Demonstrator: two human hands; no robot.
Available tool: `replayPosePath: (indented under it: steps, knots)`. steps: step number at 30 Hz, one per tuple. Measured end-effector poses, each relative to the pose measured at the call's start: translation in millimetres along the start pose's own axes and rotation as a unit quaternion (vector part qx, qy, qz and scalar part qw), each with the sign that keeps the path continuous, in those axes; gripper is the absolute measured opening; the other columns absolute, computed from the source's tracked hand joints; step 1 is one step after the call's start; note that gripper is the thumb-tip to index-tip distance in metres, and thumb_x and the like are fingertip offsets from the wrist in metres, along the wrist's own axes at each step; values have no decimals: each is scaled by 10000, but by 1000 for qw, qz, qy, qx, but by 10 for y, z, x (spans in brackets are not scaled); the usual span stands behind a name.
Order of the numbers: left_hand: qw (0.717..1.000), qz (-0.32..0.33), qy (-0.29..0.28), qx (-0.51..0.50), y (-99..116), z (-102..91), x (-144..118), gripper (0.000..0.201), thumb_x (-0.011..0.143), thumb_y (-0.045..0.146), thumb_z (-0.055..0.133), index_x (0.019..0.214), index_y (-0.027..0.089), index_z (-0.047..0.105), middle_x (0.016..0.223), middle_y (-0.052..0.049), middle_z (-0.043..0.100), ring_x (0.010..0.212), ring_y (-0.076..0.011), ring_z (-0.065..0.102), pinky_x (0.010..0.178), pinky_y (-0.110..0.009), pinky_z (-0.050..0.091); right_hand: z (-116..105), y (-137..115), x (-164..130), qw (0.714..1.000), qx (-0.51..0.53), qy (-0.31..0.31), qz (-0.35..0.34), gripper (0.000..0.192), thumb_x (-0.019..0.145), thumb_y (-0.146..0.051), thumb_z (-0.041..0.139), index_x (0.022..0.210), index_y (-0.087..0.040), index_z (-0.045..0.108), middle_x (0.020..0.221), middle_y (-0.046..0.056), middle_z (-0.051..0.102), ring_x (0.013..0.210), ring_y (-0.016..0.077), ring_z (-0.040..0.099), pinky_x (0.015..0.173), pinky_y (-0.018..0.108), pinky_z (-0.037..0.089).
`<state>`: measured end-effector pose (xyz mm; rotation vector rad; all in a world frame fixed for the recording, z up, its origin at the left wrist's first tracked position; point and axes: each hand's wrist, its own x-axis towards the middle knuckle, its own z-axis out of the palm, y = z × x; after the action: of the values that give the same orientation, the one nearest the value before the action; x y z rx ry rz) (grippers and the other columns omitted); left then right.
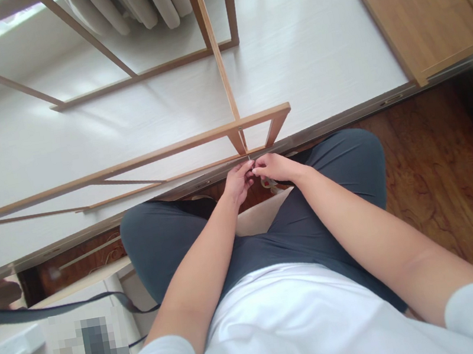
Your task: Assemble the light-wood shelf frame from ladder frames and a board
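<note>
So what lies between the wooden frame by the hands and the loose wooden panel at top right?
In the head view, only bare white floor separates the wooden frame from the wooden panel; nothing lies on that stretch.

Frame [177, 144]: light matt wood. Panel [428, 9]: smooth brown wood. Floor [442, 168]: glossy dark wood grain.

Thin wooden frame [178, 150] lying flat on white floor, near knees
</note>
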<state>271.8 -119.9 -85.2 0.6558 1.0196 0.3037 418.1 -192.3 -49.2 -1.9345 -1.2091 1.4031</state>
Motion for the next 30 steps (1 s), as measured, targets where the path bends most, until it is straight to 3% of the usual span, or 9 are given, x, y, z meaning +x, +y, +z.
replayPosePath:
  steps: [5, 15, 30]
  knots:
    - [1000, 1, -6, -6, -21, -5, -1, 315, 647, 377, 870, 841, 174, 728, 749, -21, 680, 616, -95, 558, 528, -204, 379, -11, -28, -20, 1000, -8, 1, -19, 336, 843, -411, 676, 623, -194, 544, 589, 0, 628, 533, 123, 523, 532, 242, 370]
    - [1000, 8, -16, -16, -56, -22, 34, 350, 632, 394, 881, 858, 166, 741, 775, -38, 692, 633, -102, 578, 549, -211, 439, -19, -73, -41, 997, -32, 19, -63, 364, 759, -414, 697, 567, -195, 479, 522, -48, 492, 527, 100, 420, 534, 253, 284]
    - [999, 18, -25, -38, -38, 15, 7, 345, 622, 375, 893, 819, 152, 719, 742, -25, 666, 604, -90, 550, 534, -215, 414, 28, -56, -7, 991, -68, 48, -100, 286, 727, -334, 694, 572, -188, 503, 516, -45, 506, 541, 106, 433, 552, 259, 274]
